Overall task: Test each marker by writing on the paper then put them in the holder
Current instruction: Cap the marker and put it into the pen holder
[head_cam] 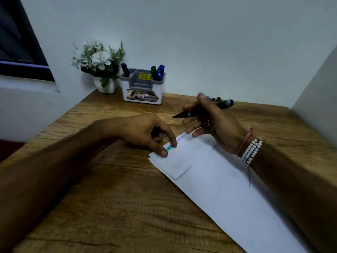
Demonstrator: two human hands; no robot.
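The right hand [209,119] grips a dark marker [206,109] with the thumb and curled fingers; its tip points left, above the paper [218,183] and not touching it. The left hand [145,132] is half closed around a small dark thing, maybe a cap, and its thumb and forefinger press on the far left corner of the paper, beside green scribbles. The holder [144,88] stands far on the wooden table [109,198], with several markers in it. More markers lie just behind the right hand.
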